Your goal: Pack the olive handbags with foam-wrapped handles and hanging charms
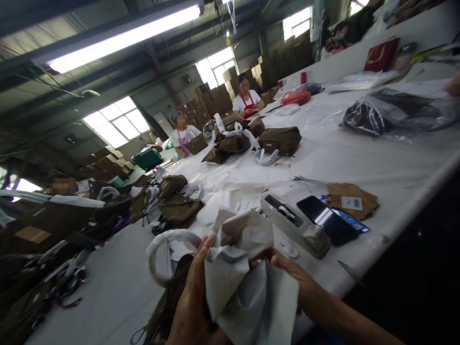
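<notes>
Crumpled paper (247,292) nearest, above bench (118,282), beside olive bag (167,299). Left hand (194,292) and right hand (293,270): grip clamped on paper, both sides. Step looks like bunching paper; next move probably calls for steady two-handed hold.

Phone (327,218): one.
Left of the phone: one grey dispenser (298,227).
Just beyond the phone: one fan of brown tags (336,194); overlapped, I cannot count them.
Nearer me than the phone: my two hands, left hand (194,290) and right hand (287,266); one bundle of crumpled paper (239,287), sheets uncountable.
Well beyond the phone: two people in aprons (246,101); one red bag (381,55); several brown bags (283,141), heaped, exact number hidden.
</notes>
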The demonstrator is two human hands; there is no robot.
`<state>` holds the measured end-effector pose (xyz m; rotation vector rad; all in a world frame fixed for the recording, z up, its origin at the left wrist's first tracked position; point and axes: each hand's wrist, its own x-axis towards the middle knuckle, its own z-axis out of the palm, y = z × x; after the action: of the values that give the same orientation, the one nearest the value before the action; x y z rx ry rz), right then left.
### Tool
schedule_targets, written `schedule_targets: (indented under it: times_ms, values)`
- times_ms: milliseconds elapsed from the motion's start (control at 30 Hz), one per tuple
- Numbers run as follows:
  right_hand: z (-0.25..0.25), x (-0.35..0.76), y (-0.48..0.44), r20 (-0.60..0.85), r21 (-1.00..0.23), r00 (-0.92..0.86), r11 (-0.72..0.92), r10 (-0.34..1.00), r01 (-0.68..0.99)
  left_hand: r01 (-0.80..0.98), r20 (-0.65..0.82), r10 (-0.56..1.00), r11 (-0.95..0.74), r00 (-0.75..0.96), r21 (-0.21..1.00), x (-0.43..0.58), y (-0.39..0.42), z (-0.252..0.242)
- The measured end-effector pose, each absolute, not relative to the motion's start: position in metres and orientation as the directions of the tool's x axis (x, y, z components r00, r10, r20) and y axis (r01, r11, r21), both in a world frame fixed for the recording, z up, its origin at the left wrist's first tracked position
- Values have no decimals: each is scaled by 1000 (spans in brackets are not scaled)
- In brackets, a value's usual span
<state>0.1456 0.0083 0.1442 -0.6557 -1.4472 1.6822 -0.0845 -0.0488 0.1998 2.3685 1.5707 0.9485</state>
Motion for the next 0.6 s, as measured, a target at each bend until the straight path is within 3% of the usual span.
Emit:
schedule_targets:
  times_ms: [67, 167, 233, 300, 400, 500, 600]
  values:
    - [167, 141, -1, 173, -957, -726, -62, 665, -285, 768, 431, 837, -509, 336, 389, -75, -49, 202]
    - [192, 141, 0, 282, -948, -820, 14, 497, -318, 758, 464, 801, -556, 379, 341, -71, -49, 208]
    - [192, 141, 7, 278, -942, -812, -21, 513, -336, 772, 460, 844, -480, 276, 417, -81, -52, 211]
    - [181, 137, 14, 232, -949, -734, -18, 638, -316, 784, 430, 897, -337, 100, 521, -98, -59, 210]
    - [160, 127, 17, 334, -942, -601, 235, 726, -241, 780, 408, 909, -190, -91, 597, -123, -73, 205]
    - [152, 116, 16, 490, -845, -655, 497, 575, -196, 755, 389, 909, -152, -146, 637, -133, -86, 203]
    - [153, 109, 18, 482, -786, -733, 606, 481, -119, 765, 393, 918, -214, -56, 608, -126, -93, 210]
